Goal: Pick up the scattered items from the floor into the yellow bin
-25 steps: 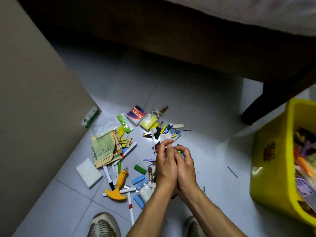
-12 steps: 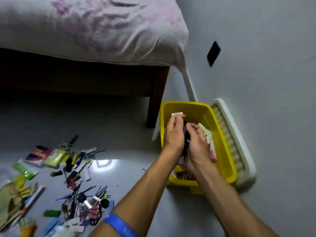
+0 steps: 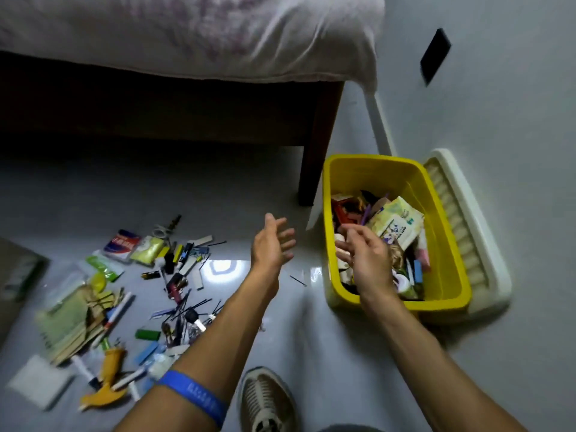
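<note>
Yellow plastic frames the right hand [image 3: 363, 260], which hangs over the near left part of the bin [image 3: 448, 244] with its fingers loosely curled and parted; nothing can be seen in its grasp, though the fingertips are blurred. The left hand [image 3: 272, 244] is out over bare floor [image 3: 249, 182] just to the left of the bin, palm turned toward the right, fingers spread and empty. Both forearms reach forward from the bottom of the view, the left one wearing a blue wristband [image 3: 194, 392].

As a judgement, the main risks lie in the next trip. Most of the clutter [image 3: 174, 288] is well apart from the bin, to the left: thin dark pins, small clips, a green block [image 3: 148, 334], pens, a yellow toy hammer [image 3: 107, 381], paper packets [image 3: 74, 316] and a white pad [image 3: 39, 381]. A big two-handed scoop of such thin, loose pieces could shed some between the fingers on the way across. One thin pin [image 3: 297, 280] lies alone on the floor between the hands, near the bin's left wall, and is easily overlooked or kicked by the shoe [image 3: 268, 400] below. The flat paper lies tight against smooth tile and may slide instead of lifting. The bin is already well filled, with a pale packet [image 3: 396, 226] riding high, so things dropped from height could bounce off it, out over the rim or under the bed [image 3: 187, 32] behind.
</note>
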{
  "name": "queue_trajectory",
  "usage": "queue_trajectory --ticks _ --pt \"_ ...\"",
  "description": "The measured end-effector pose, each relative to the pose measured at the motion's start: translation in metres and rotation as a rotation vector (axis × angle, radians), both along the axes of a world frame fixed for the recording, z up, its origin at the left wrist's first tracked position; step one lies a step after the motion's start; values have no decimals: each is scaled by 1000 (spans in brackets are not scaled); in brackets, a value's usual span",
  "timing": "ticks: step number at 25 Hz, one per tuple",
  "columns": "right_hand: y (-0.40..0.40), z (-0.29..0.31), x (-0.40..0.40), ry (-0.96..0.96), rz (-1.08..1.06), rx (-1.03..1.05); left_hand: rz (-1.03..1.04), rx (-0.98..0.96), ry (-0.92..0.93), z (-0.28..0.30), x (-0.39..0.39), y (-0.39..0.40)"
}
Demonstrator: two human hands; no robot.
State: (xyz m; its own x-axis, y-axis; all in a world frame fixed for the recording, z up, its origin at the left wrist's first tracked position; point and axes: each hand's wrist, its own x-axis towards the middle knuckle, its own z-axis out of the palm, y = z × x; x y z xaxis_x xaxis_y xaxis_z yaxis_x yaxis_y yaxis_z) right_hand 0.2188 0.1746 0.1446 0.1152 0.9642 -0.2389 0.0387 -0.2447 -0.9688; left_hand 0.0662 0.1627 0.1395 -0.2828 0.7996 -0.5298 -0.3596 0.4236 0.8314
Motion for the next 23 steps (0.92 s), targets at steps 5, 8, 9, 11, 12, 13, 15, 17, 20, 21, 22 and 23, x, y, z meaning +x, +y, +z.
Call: queue_trajectory --ticks 5,8,9,11,12,13,15,17,20,21,22,23 --pt "-51 -78 -67 -442 299 27 97 -145 89 -49 -60 -48" --pt "-38 -130 -65 -774 370 -43 112 -214 79 -87 -83 -67" --pt "-28 -147 -64 -895 396 -112 146 -232 77 -103 -94 -73" --pt "-17 -173 -67 -1108 421 -172 247 -266 105 -127 -119 -90" --pt "-19 -183 -77 -1148 419 -156 299 -292 120 -136 -132 -101" --pt "-30 -193 -93 -1125 436 -130 340 -330 117 -146 -147 -116" --pt "-67 -210 -131 -1003 614 -78 359 -383 95 -167 -166 -148" --pt "-107 -218 -161 -899 829 -16 305 -405 176 -176 -175 -172" --pt "-103 -208 -174 -799 682 12 387 -371 447 -169 -184 -191" --pt "-98 -208 -167 -824 601 -49 464 -416 548 -166 -189 -200" --pt "-94 -208 -155 -890 563 -143 530 -507 629 -166 -192 -212" --pt "-97 -207 -148 -928 580 -272 555 -660 663 -167 -194 -228"
